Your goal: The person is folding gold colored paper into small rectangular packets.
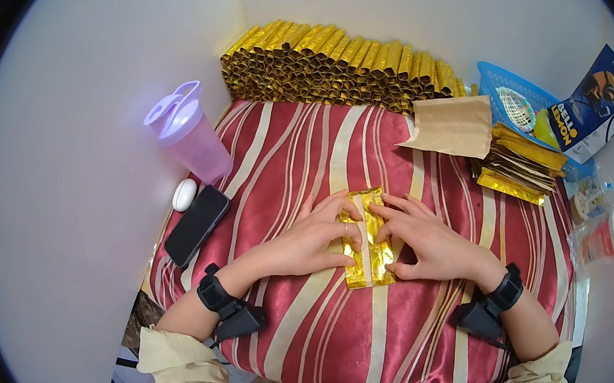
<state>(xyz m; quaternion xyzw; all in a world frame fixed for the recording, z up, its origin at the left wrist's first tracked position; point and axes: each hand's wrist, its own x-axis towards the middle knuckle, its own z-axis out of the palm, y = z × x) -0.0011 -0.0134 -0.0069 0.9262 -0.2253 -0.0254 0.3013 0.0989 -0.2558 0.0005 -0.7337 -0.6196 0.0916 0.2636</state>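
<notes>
A gold foil sheet with a pale central band (367, 261) lies flat between the two hands, its long edges running roughly away from the wearer. The left hand (305, 240) rests fingertips and thumb on its left part, digits spread and bent; the right hand (436, 246) does likewise at the right edge (neither is clamped on it, and how hard they press cannot be told). For good work here, light, even pressure from both sides would probably keep the foil square and uncreased, with the band straight; the satiny striped cloth (292, 332) beneath looks soft, so hard pressing may dent the foil. Beyond the right hand lie a brown paper sheet (452, 124) and a stack of gold-edged sheets (523, 165), near a blue plastic basket (495, 77). Farthest ahead of both hands, gold foil tubes (335, 64) are piled in rows. Left of the left hand are a smartphone (197, 226) and a lilac lidded jug (200, 143).
</notes>
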